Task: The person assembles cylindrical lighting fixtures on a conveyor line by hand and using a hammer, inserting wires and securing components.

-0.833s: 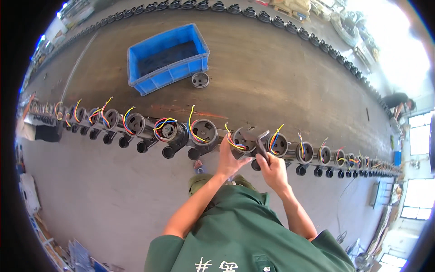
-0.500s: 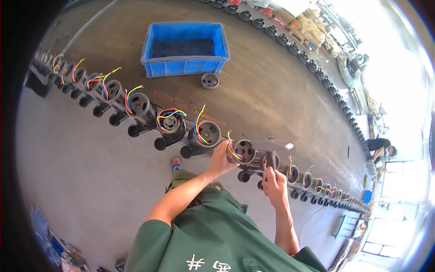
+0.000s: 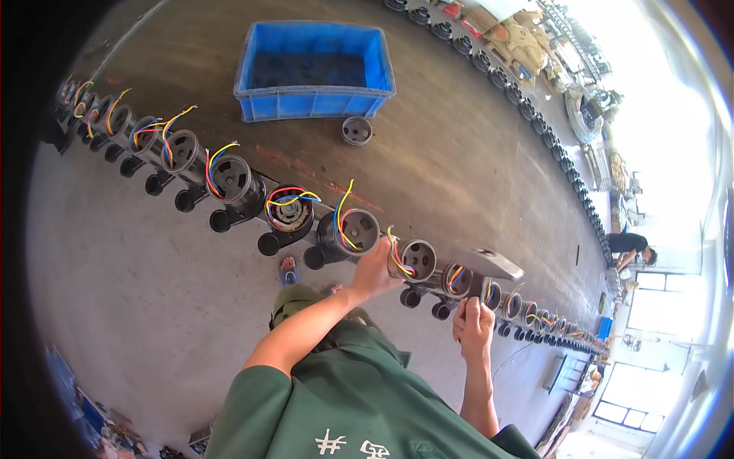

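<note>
In my right hand is a hammer, gripped by its handle, with the head raised over the row to the right of the housing at my left hand. My left hand holds the left side of a dark grey cylindrical motor housing; some of its fingers are hidden behind it. Red, yellow and blue wires stick out of that housing's left edge. To its left stands another wired housing. Further left, one unit shows copper-coloured windings inside its open top.
Housings line the table edge both ways, with black round outlets hanging below. A blue crate stands across the brown tabletop, a loose round end cap before it. Black parts line the far edge. A person bends at far right.
The hammer has moved right, away from the held housing, and its head has turned. My left hand stays on the housing. The whole view has shifted slightly.
</note>
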Available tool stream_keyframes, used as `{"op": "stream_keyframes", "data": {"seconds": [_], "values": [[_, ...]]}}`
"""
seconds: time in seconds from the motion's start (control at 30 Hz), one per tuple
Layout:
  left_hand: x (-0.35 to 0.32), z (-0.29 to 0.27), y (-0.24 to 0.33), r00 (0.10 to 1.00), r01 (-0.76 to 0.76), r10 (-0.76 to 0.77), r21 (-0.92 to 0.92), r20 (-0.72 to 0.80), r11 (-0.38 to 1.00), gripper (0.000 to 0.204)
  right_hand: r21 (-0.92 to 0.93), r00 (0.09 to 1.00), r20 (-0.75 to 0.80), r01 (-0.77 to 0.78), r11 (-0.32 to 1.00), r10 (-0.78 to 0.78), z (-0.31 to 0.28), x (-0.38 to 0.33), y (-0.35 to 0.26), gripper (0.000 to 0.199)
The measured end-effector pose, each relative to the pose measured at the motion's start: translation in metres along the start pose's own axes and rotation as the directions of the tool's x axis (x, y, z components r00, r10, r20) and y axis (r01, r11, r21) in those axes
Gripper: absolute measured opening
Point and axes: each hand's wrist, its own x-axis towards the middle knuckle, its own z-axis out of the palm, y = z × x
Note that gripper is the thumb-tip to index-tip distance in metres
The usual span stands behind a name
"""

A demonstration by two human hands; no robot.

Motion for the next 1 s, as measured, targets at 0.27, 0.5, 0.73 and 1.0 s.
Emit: {"op": "stream_keyframes", "data": {"seconds": [0.27, 0.5, 0.73, 1.0], "values": [[0.000, 0.007, -0.009, 0.998, -0.056, 0.056, 0.048, -0.010, 0.997, 0.087, -0.209, 0.964, -0.074, -0.266, 0.941, 0.256, 0.012, 0.035, 0.071, 0.047], [-0.003, 0.004, -0.009, 0.999, 0.022, -0.023, 0.029, 0.040, 0.999, 0.089, 0.018, 0.992, -0.107, 0.066, 0.998, -0.064, 0.014, 0.009, 0.024, 0.044], [0.004, 0.005, -0.015, 0.999, -0.033, 0.032, 0.074, 0.015, 0.997, 0.095, -0.303, 0.971, -0.132, -0.233, 0.924, 0.201, 0.028, 0.023, 0.080, 0.051], [-0.002, 0.008, -0.018, 0.999, 0.032, -0.034, 0.071, 0.029, 0.997, 0.094, 0.068, 0.971, -0.239, 0.023, 0.997, -0.006, 0.044, 0.010, 0.050, 0.040]]}}
